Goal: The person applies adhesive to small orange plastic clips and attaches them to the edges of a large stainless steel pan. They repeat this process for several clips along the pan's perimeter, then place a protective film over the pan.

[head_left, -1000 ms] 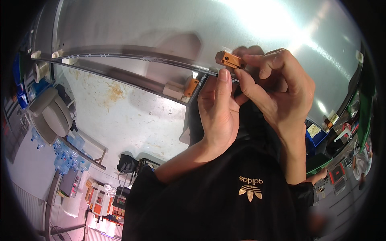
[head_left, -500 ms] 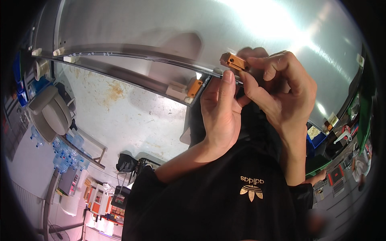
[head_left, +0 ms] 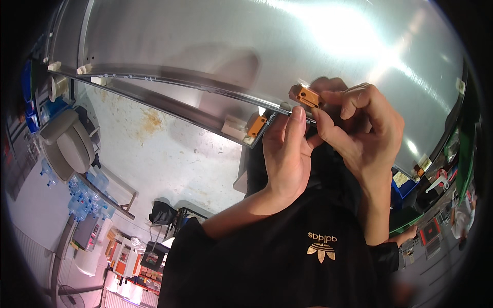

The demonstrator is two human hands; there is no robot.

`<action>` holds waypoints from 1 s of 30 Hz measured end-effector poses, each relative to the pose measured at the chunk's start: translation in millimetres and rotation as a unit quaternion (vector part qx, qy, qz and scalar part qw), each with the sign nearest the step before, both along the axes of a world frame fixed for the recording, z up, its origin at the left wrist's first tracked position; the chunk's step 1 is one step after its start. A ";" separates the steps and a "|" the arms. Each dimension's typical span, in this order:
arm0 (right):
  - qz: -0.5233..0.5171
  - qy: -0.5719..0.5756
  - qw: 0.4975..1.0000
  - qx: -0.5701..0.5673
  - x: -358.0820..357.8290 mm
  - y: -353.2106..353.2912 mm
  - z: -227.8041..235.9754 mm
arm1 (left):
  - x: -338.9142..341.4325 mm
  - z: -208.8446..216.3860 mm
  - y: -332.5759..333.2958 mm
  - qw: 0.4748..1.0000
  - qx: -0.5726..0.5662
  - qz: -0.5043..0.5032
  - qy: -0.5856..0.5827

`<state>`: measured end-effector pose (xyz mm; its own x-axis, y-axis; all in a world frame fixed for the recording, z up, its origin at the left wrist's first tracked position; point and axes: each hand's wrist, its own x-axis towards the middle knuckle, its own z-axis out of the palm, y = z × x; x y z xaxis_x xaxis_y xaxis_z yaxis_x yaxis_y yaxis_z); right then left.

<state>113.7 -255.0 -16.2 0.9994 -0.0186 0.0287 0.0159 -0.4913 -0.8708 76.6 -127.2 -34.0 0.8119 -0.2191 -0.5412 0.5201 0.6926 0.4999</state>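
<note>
A small orange block with dark holes (head_left: 308,96) is pinched between the thumb and index finger of my right hand (head_left: 374,126). It sits over the edge of a large brushed-metal panel (head_left: 169,33), by the end of a shiny metal rail (head_left: 215,91). My left hand (head_left: 288,161) is closed round that rail end, its thumb up along the near side and its other fingers mostly hidden behind. Just left of it, a second orange block (head_left: 257,124) is in the frame corner beside an off-white block (head_left: 234,127).
The panel spreads across the far side. To the left are a grey chair (head_left: 69,138), a wire spool (head_left: 58,87) and several clear bottles (head_left: 84,197). A blue bin (head_left: 404,185) stands at the right, near another person's arm (head_left: 403,236).
The panel, rail and both hands appear slightly lower in view. My hands keep nearly the same grips, with the orange block still at the rail end.
</note>
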 end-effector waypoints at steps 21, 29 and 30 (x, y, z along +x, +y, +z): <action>0.009 -0.007 1.000 0.000 1.9 -0.8 3.3 | -2.9 -1.7 -0.2 0.999 0.008 0.002 0.040; 0.011 -0.017 1.000 -0.010 2.1 0.4 3.2 | -2.3 -5.8 1.3 1.000 -0.015 0.001 0.026; 0.010 -0.022 1.000 -0.013 1.9 0.6 3.3 | -2.4 -4.3 0.3 1.000 -0.006 0.002 0.028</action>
<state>115.6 -254.3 -12.9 0.9974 0.0020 0.0721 0.0629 -0.5131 -0.8560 74.2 -126.9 -38.3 0.7812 -0.2218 -0.5835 0.5440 0.7005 0.4620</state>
